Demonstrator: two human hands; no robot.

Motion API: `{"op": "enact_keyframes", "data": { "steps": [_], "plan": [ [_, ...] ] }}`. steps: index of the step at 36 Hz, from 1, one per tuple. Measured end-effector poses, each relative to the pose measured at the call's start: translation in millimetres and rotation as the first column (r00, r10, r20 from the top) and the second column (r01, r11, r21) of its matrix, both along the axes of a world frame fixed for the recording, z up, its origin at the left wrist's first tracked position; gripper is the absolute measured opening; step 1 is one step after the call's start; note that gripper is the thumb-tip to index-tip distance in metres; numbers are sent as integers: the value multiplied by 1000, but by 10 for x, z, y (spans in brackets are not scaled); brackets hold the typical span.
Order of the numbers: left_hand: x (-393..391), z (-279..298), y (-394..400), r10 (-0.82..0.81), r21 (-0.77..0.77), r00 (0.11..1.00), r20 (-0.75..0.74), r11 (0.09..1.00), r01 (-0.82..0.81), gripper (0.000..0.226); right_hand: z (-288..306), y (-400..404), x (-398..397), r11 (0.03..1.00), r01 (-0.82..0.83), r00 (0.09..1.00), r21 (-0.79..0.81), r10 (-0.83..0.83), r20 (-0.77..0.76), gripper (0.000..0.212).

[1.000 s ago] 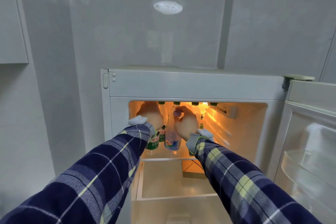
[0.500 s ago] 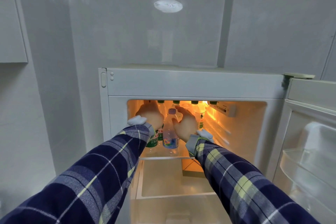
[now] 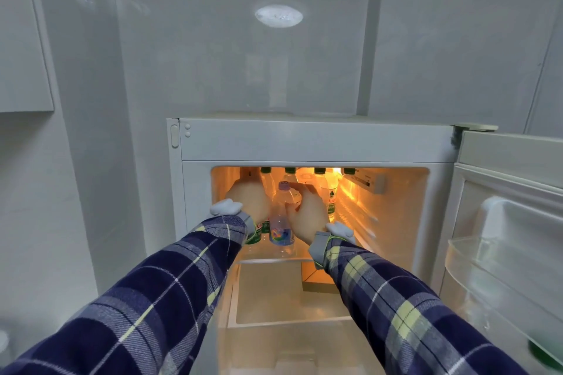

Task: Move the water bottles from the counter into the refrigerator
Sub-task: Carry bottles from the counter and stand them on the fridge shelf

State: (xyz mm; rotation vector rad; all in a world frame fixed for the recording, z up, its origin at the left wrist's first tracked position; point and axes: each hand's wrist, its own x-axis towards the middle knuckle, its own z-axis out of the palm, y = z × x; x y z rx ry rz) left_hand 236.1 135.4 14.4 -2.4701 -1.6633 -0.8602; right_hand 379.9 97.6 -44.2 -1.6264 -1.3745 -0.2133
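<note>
Sleeves of blue plaid reach from the near edge of the view into the lit refrigerator (image 3: pixel 304 143), whose door (image 3: pixel 511 222) hangs open at the right. A second ago the right hand (image 3: pixel 307 213) covered the cap of the purple-capped bottle (image 3: pixel 281 222); now the cap shows free and the bottle stands upright near the front edge of the upper shelf (image 3: pixel 274 259), so this bottle looks delivered. The right hand sits just beside it on the right, fingers curled toward a green-capped bottle behind; whether it grips that one I cannot tell. The left hand (image 3: pixel 249 198) lies just left of the purple-capped bottle, over another green-capped bottle, its fingers hidden, so its grasp is unclear too. Farther back, a row of green-capped bottles (image 3: pixel 330 192) lines the rear of the shelf. The bench is out of view, so what remains there is unknown.
</note>
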Motion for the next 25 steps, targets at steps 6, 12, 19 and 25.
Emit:
{"op": "enact_keyframes", "data": {
  "steps": [6, 12, 19, 25],
  "plan": [
    [-58, -104, -246, -129, 66, 987, 101, 990, 123, 55, -96, -163, -55, 1000, -2, 1000, -25, 2, 28, 33],
    [-273, -438, -445, -224, 134, 967, 119, 969, 208, 66, -281, -438, -187, 998, -14, 999, -68, 16, 29, 33],
    [-711, -831, -768, -369, 136, 929, -17, 920, 368, 50, -478, -779, -330, 973, -39, 998, -226, 47, 31, 29],
    [-1218, -1200, -1135, -401, -32, 909, -113, 916, 400, 42, -663, -1022, -630, 952, -95, 995, -291, 81, -59, 33]
  ]
}}
